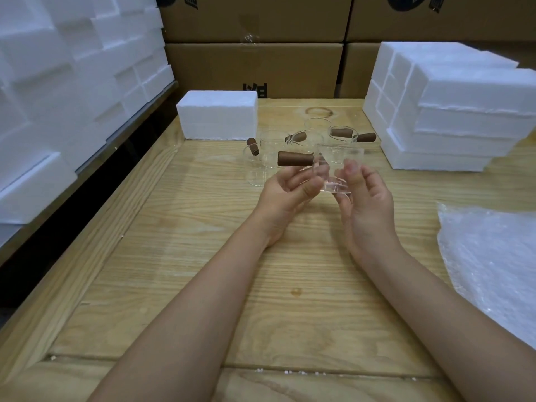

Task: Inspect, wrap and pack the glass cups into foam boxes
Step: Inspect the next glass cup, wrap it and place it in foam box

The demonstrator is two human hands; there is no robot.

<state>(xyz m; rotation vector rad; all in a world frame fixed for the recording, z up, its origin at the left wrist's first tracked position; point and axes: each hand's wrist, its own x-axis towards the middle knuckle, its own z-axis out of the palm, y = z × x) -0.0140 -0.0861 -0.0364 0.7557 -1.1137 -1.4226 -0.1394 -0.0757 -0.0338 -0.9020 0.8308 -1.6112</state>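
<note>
Cup [339, 161] of clear glass is held above the bench [203, 256] between both hands. Left hand [285, 195] curls its fingers [316, 181] round the side by the brown handle [295, 158]; right hand [367, 204] pinches the opposite wall.

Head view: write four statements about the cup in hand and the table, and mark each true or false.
1. The left hand and right hand both hold one glass cup above the wooden table. True.
2. Its wooden handle points to the person's right. False: it points left.
3. The held cup is wrapped. False: it is bare; the bubble wrap lies on the table at right.
4. Other cups stand on the table behind the hands. True.
</note>
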